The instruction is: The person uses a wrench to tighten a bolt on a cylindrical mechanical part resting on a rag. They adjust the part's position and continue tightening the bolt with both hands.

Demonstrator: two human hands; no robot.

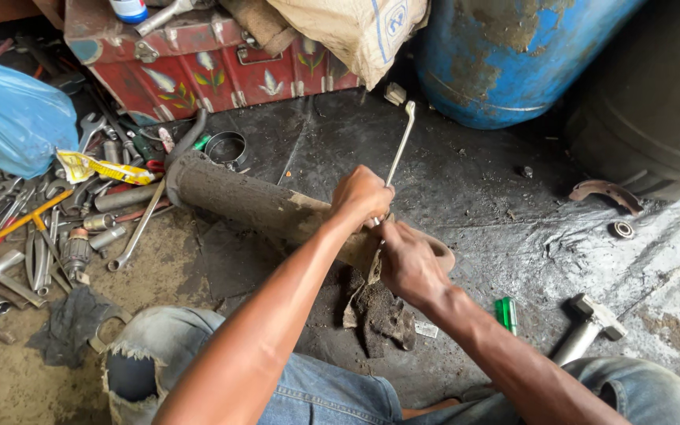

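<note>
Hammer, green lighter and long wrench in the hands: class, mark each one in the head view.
hammer (592,319), head view, on its metal head.
green lighter (506,314), head view, mid-body.
long wrench (400,146), head view, on the bare shaft above the left hand (361,197).

Red toolbox (198,75) far left, painted with white-and-green leaf motifs. Blue drum (505,55) far right, rust-patched; pale blue bag (9,118) left. Silver spanner (397,153), green lighter (507,313) near right.

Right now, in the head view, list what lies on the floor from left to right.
Blue plastic bag → pile of wrenches and pliers → muddy cylindrical part → green lighter → hammer → brake shoe
</note>
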